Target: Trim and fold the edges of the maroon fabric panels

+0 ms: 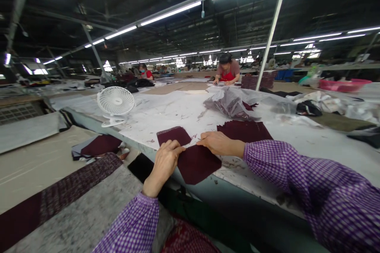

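Observation:
A maroon fabric piece hangs partly over the near table edge, its upper edge between my two hands. My left hand pinches its upper left corner, thumb pointing right. At the upper right corner, my right hand has its fingers closed on the same piece. Just beyond my left hand lies a stack of maroon fabric with a lighter speckled edge. A larger maroon stack rests behind my right hand. Purple checked sleeves cover both forearms.
A white fan stands at the table's left edge. Clear plastic wrap lies beyond the stacks. Left, a lower surface carries a speckled maroon strip and fabric scraps. A co-worker leans over the far side, near a metal post.

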Demonstrator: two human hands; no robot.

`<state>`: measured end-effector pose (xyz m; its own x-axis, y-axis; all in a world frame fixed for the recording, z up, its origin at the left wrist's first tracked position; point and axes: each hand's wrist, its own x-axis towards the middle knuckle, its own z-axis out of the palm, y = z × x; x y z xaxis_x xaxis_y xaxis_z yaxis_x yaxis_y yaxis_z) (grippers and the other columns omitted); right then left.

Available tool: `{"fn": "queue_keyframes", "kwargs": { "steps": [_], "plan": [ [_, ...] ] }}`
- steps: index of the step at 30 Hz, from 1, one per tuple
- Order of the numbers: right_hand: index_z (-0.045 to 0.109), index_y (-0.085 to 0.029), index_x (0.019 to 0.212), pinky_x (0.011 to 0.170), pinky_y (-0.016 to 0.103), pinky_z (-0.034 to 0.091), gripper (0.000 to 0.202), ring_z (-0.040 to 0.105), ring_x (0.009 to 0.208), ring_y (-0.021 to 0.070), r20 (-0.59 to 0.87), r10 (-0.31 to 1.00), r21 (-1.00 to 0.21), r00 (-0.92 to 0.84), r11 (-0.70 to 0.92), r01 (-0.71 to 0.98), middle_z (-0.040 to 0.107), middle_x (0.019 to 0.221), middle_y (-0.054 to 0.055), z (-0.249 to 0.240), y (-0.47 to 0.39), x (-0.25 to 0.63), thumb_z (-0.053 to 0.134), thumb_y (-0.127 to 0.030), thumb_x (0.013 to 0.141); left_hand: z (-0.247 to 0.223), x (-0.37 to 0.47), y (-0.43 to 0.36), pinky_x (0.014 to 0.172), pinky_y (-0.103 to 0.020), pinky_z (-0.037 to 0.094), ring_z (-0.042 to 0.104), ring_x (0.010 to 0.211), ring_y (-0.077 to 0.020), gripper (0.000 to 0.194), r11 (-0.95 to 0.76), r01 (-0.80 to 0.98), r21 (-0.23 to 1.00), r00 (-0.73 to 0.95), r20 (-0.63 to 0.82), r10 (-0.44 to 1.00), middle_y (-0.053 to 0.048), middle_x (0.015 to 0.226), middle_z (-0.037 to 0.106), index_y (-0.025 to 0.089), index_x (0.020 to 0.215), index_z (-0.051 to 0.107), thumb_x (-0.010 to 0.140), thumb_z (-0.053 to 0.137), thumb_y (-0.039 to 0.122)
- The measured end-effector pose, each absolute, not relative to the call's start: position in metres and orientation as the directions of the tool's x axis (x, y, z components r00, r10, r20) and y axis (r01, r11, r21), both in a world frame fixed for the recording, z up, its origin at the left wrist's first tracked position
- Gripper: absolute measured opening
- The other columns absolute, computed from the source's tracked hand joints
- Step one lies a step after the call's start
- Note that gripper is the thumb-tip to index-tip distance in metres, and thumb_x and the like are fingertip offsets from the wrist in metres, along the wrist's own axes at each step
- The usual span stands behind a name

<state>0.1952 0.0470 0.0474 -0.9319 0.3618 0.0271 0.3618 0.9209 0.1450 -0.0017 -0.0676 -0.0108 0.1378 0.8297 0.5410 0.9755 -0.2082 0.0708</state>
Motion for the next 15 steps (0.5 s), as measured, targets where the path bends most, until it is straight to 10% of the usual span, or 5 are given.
{"fn": "queue_keyframes", "kwargs": {
  "steps": [15],
  "plan": [
    [0.035, -0.034, 0.145, 0.061, 0.028, 0.039, 0.064, 0.064, 0.083, 0.0232, -0.300, 0.286, 0.429, -0.910, 0.892, 0.139, 0.067, 0.097, 0.013, 0.083, 0.020, 0.160, 0.042, -0.010, 0.086, -0.017, -0.024, -0.080, 0.074, -0.032, 0.044, 0.053, 0.082, -0.0186, 0.026, -0.283, 0.928, 0.243, 0.094, 0.581, 0.809, -0.005, 0.085, 0.061, 0.019, 0.090, 0.068, 0.094, 0.044, 0.024]
  ]
}}
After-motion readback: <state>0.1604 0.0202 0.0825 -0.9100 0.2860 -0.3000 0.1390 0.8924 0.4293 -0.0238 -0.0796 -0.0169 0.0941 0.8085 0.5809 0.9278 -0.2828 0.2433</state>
